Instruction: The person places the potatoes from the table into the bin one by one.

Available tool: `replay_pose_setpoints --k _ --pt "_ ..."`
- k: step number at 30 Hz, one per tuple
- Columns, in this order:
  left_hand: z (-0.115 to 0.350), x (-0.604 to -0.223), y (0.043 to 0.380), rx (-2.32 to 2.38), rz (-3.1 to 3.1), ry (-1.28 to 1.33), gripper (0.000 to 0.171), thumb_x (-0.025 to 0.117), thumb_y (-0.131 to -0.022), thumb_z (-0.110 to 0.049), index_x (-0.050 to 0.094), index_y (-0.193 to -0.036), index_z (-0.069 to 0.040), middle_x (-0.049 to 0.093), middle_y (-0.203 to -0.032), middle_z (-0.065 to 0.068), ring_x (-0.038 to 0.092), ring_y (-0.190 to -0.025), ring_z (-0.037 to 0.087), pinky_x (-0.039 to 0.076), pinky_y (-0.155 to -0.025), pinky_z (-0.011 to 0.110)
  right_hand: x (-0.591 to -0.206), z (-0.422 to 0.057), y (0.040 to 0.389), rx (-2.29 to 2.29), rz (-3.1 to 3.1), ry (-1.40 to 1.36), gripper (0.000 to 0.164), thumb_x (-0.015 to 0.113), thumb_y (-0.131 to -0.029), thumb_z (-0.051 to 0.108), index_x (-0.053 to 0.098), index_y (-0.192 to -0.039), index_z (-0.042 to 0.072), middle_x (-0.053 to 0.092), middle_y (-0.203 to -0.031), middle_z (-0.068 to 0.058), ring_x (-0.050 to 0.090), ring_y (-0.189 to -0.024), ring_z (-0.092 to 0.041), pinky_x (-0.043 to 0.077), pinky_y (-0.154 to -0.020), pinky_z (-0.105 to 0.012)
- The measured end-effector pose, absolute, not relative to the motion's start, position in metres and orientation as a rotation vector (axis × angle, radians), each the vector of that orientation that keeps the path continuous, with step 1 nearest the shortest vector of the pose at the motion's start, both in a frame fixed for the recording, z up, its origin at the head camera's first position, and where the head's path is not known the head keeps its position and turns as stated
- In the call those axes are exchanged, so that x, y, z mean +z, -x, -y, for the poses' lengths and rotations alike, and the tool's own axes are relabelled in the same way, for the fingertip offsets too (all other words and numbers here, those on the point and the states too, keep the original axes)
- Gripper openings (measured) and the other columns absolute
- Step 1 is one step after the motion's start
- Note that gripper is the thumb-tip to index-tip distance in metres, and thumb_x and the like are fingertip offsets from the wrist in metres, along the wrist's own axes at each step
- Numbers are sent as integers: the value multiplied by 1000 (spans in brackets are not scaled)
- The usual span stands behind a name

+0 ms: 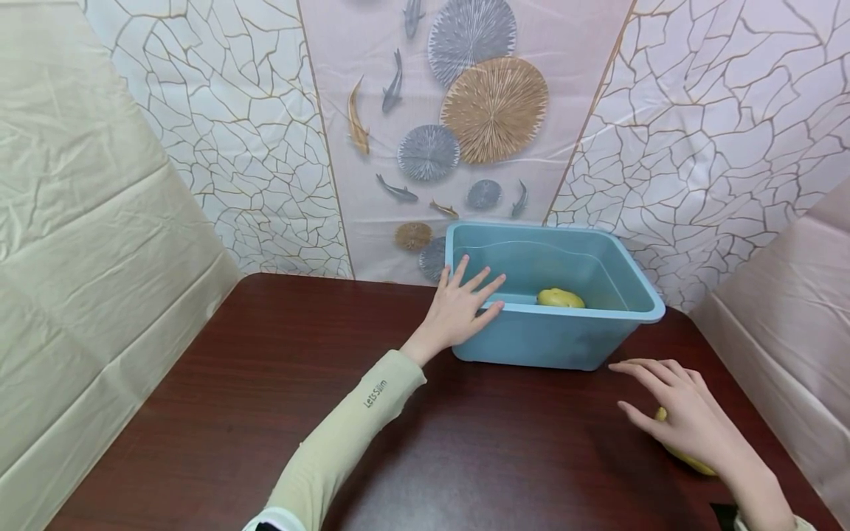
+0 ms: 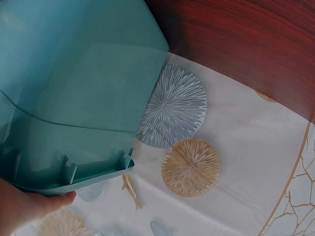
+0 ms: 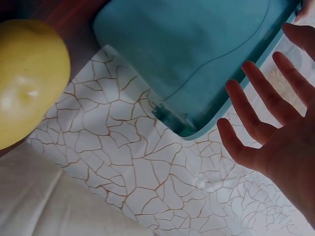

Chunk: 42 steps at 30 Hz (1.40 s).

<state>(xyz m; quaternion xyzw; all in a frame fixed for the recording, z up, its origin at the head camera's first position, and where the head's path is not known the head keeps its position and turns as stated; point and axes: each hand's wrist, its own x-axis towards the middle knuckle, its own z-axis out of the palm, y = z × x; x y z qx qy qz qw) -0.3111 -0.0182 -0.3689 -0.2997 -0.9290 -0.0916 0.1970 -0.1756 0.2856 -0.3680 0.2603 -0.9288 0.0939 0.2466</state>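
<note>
My left hand [image 1: 457, 306] lies with fingers spread at the near left corner of a light blue plastic bin [image 1: 551, 335]. In the left wrist view its thumb [image 2: 61, 198] is right at the bin's rim. A yellow, rounded fruit-like thing [image 1: 561, 298] rests inside the bin. To the right, my right hand [image 1: 687, 413] is held with fingers apart and nothing in its grasp. Below it is a second smooth yellow fruit-like thing [image 1: 693, 462], mostly hidden by the hand in the head view; the right wrist view shows this yellow thing [image 3: 30, 86] large, with a shallow dimple.
The bin stands at the back right of a dark reddish-brown table [image 1: 279, 383]. Behind it hangs a patterned cloth [image 1: 252, 133] with discs and fish. Pale creased cloth [image 1: 73, 221] closes off the left side, and similar cloth [image 1: 790, 324] the right.
</note>
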Motion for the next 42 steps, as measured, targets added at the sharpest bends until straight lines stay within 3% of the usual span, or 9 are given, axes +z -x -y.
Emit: replay_pose_setpoints --k 22,42 --pt "18 -367 310 -270 2606 841 50 25 -94 -51 27 -140 -33 32 -145 -3 3 -139 30 11 -109 53 -390 -311 171 216 2640 -551 53 77 -61 21 57 -110 27 56 -108 0 48 -87 -24 30 -66 -41" --pt "18 -367 308 -265 2610 841 50 25 -94 -51 28 -140 -32 32 -145 -2 3 -139 31 12 -109 54 -398 -324 170 238 2721 -480 53 77 -64 25 55 -113 26 54 -111 -5 47 -89 -30 32 -63 -46"
